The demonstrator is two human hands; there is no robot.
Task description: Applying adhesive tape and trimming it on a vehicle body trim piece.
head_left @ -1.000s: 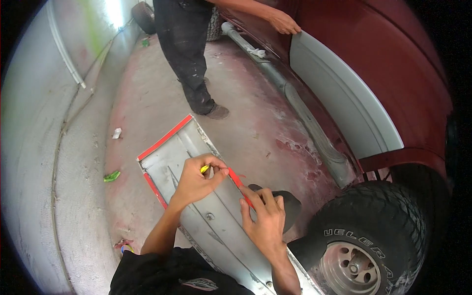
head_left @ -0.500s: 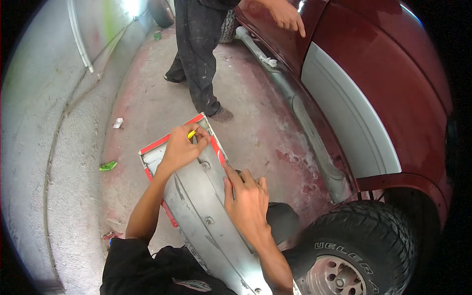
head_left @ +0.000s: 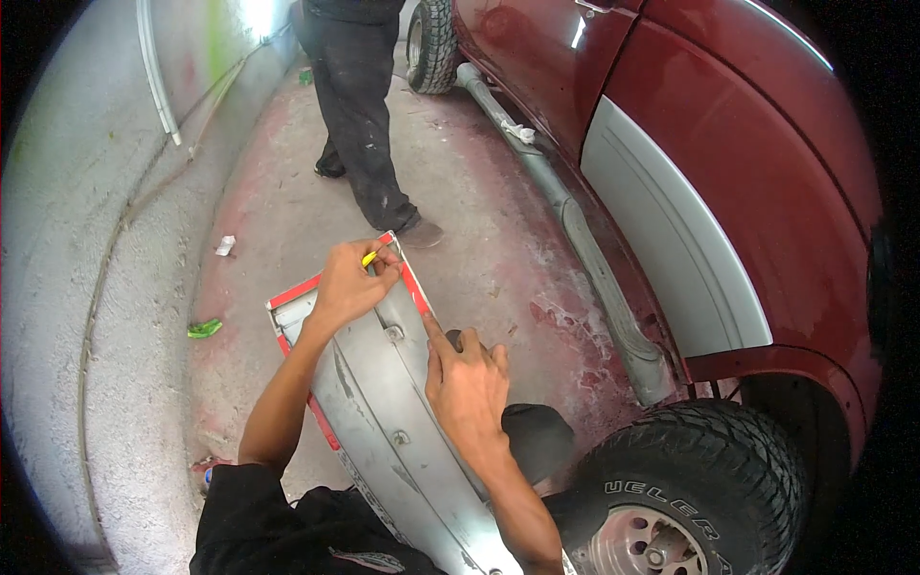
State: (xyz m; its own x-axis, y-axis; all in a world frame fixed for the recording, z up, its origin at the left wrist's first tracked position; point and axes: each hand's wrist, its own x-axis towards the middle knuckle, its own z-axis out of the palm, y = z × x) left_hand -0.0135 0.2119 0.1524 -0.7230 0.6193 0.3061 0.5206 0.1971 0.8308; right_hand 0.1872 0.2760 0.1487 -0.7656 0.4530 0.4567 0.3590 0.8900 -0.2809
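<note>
Head view — left hand [head_left: 351,284] pinching a yellow tool [head_left: 369,259], right hand [head_left: 470,391] unclenched, touching red tape [head_left: 415,289]; the grey panel [head_left: 376,391] looks stiff, lightish — hold bare edges.

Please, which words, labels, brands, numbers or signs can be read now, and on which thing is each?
Near tire: white outlined letters, partly readable; I do not copy out lettering.
Black shirt: pale print, unreadable at this angle.
I can make out no other text.

a red-stained floor [head_left: 470,182] bears a white scrap [head_left: 225,245] and a green scrap [head_left: 204,329].
</note>
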